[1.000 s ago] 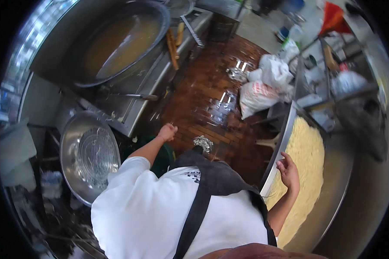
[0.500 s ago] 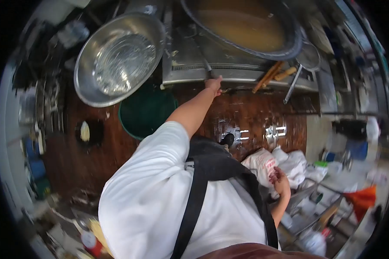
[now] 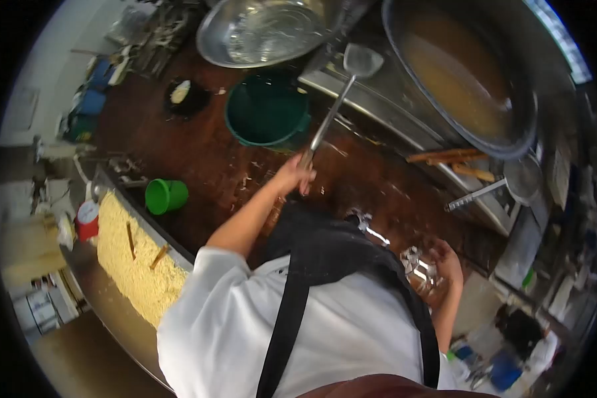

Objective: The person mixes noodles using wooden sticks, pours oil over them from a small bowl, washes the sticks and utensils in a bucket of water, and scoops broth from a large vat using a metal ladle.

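The long-handled spatula (image 3: pixel 333 114) extends far and right from your left hand (image 3: pixel 296 176), its blade over the steel counter (image 3: pixel 391 93). Wet brown floor (image 3: pixel 212 142) spreads below, with a green tub (image 3: pixel 265 113) left of the handle. Your left fingers wrap the handle's end; your right hand (image 3: pixel 448 262), loosely curled and empty, hovers at right.
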### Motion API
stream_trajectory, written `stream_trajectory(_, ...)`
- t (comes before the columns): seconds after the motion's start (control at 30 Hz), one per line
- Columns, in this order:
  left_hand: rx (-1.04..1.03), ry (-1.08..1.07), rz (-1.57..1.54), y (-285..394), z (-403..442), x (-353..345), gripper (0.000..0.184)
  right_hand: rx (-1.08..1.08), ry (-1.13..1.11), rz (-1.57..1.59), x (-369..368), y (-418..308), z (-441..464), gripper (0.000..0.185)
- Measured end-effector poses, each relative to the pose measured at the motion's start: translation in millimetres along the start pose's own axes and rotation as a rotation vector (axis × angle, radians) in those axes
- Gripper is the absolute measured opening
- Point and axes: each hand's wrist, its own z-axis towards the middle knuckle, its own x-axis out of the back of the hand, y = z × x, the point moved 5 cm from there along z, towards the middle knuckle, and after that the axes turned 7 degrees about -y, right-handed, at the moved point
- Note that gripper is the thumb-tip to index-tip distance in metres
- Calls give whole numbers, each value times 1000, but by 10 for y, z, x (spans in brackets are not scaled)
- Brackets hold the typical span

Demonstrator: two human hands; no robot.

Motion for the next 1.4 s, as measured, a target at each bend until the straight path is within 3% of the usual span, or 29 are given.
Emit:
stream_trajectory(0.17, 76, 267, -72, -628, -1513, 269, 30, 127, -159, -262, 46, -446, 663, 41)
stream_trajectory(0.3, 153, 513, -138, -995, -1567, 865, 24, 352, -168, -377, -173, -1268, 852, 41)
stream_trajectory(0.37, 233, 517, -159, -1015, -1301, 1308, 18, 576, -90, -479, -294, -1447, 954, 43)
stream_trajectory(0.43, 317, 607, -271, -1041, -925, 1744, 8, 203, -245, -432, -335, -1968, 691, 45)
stream_trajectory(0.57, 310, 648, -189, -896, -213, 2507, 12, 213, -206, -424, -399, -1771, 685, 46)
stream_trajectory(0.6, 318, 608, -173, -954, 52, 2811, 23, 189, -185, -397, -328, -1698, 593, 46)
stream_trajectory(0.63, 120, 655, -287, -774, 227, 2804, 26, 126, -169, -422, -243, -1692, 457, 45)
stream_trajectory(0.7, -22, 671, -191, -267, 497, 2521, 62, 94, -87, -324, -106, -1177, 386, 49)
stream_trajectory(0.73, -124, 762, 45, 79, 550, 2174, 78, 62, -58, -297, 6, -1005, 294, 51)
stream_trajectory(0.77, -213, 831, 110, 246, 631, 1873, 75, 48, -41, -274, 107, -840, 236, 52)
stream_trajectory(0.9, -369, 386, 243, 344, 1271, 213, 56, -50, 199, -124, 614, -146, 182, 59)
stream_trajectory(0.97, -410, 120, 527, 267, 1605, -833, 51, -26, 369, 1, 825, 293, 368, 61)
stream_trajectory(1.0, -352, 107, 743, 322, 1685, -1441, 54, 66, 478, 56, 887, 614, 597, 63)
stream_trajectory(1.03, -323, 62, 867, 267, 1899, -1905, 62, -16, 435, 174, 1004, 707, 718, 67)
stream_trajectory(1.1, -417, -111, 1072, 29, 2489, -2604, 78, -1, 487, 288, 1189, 898, 1075, 68)
stream_trajectory(1.2, -380, -53, 1403, -279, 3339, -3403, 94, -19, 543, 499, 1153, 1511, 1915, 70)
stream_trajectory(1.23, -250, -87, 1475, -303, 3478, -3642, 94, 25, 580, 478, 1100, 1679, 2159, 72)
stream_trajectory(1.27, -115, -118, 1541, -297, 3550, -3887, 94, 4, 496, 591, 1203, 1380, 1973, 64)
stream_trajectory(1.3, 24, -148, 1601, -349, 3589, -4099, 94, -34, 524, 731, 1081, 1535, 2204, 53)
stream_trajectory(1.33, 22, -58, 1778, -414, 3598, -4277, 89, -14, 454, 812, 1048, 1532, 2288, 47)
stream_trajectory(1.4, -90, 101, 1779, -584, 3722, -4391, 90, 40, 341, 1063, 945, 1620, 2450, 36)
